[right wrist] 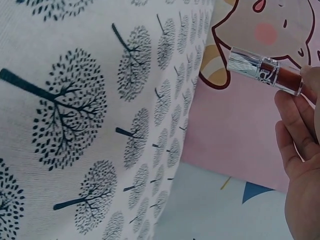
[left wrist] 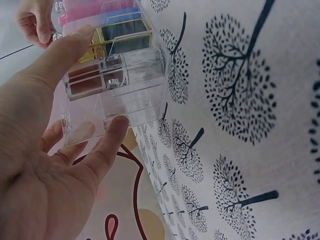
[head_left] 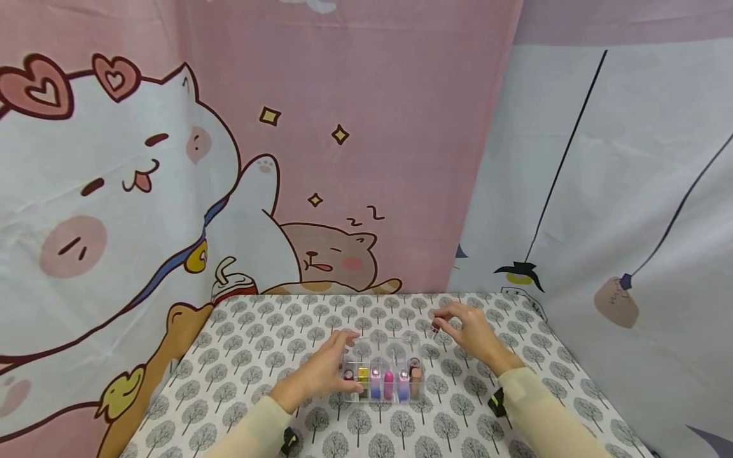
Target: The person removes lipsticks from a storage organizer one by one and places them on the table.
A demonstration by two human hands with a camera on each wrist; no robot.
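At the middle of the table in the head view is a clear plastic organizer (head_left: 395,401), with a row of lip makeup along its front. My left hand (head_left: 321,372) grips its left end, thumb at the front and fingers spread toward the back. The left wrist view shows a brownish lip gloss tube (left wrist: 90,82) and a gold-and-dark tube (left wrist: 125,39) near that thumb. A bright pink tube (head_left: 388,384) stands mid-row. Raised to the organizer's right, my right hand (head_left: 474,331) pinches a brownish-red lip gloss (right wrist: 267,71) by its coloured end, the clear, silvery end pointing away.
A white cloth (head_left: 252,375) printed with grey trees covers the table. Behind it hangs a pink curtain (head_left: 389,127) with cartoon cats, and a pale curtain (head_left: 647,178) hangs along the right side.
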